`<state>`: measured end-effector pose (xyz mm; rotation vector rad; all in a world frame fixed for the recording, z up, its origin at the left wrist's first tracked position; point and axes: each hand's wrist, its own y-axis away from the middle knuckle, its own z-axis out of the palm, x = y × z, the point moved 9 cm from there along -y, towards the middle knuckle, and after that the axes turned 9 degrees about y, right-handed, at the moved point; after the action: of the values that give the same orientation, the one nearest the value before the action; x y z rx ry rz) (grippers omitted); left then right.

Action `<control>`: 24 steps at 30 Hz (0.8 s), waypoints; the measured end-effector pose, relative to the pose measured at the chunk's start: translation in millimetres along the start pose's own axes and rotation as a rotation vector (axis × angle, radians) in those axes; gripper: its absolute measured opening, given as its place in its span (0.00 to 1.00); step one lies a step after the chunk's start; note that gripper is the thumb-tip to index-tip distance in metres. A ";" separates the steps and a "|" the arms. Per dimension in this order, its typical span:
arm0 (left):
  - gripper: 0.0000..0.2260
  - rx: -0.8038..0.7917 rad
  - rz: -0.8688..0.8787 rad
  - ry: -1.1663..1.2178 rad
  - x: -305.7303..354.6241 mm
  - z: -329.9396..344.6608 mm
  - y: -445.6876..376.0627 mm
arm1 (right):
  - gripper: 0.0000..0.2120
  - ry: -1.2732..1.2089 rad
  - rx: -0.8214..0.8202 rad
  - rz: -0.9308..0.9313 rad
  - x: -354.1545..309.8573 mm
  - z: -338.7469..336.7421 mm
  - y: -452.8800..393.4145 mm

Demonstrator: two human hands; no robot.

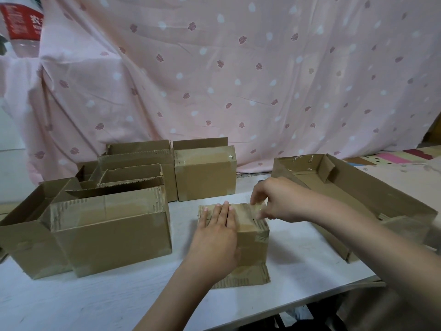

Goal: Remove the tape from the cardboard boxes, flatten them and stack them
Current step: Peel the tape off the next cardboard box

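Nearest the camera, the left hand (216, 231) lies flat with straight fingers on top of a small box (248, 237) standing on the white bench (95, 304), pressing it down. Just beyond, the right hand (276, 201) reaches over the box's far right top corner, its thumb and fingertips curled together and apparently pinching the clear tape (259, 207) there; the hand is a little blurred, so how much tape it holds is hard to tell. More tape shows on the box's right side.

The likely trouble from here is tearing. The paper skin is already ripped along the box's edges, showing the ribbing, so a sharp or steep pull could take more cardboard with it or snap the tape short, leaving a stub to pick at. If the flat hand eases off, the light box may lift or slide toward the pulling hand.

To the left sits a large open box (112, 232), its flaps up and its edges equally ragged, with two more open boxes close behind it. Further back stands a taped box (205, 175), glossy tape across its top edge. To the right a shallow open box (353, 194) lies partly collapsed, near enough that a wide pull could knock it. A pink patterned sheet (238, 68) hangs behind everything.
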<state>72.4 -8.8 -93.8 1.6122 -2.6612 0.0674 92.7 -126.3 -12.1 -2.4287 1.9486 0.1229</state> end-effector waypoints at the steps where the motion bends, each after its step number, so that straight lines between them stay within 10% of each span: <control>1: 0.36 -0.001 0.001 -0.001 0.2 0.0 -0.3 | 0.13 -0.031 0.014 0.013 1.2 1.2 -1.3; 4: 0.36 -0.001 0.000 0.000 0.7 -0.4 -1.0 | 0.25 -0.062 0.015 -0.012 -3.4 12.5 -5.3; 17: 0.35 0.046 0.011 0.012 -3.9 -0.3 -2.6 | 0.07 -0.209 0.302 -0.113 -3.9 22.3 -10.3; 20: 0.35 0.050 0.007 0.008 -4.7 0.0 -3.5 | 0.29 -0.322 0.323 -0.135 -3.9 20.7 -3.0; 24: 0.36 0.068 0.025 0.030 -5.1 0.0 -0.8 | 0.35 -0.299 0.126 -0.137 -4.9 31.3 -6.7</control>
<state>75.4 -4.7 -94.0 1.5835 -2.6850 0.1830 96.8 -117.9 -43.1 -2.2989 1.6109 0.3275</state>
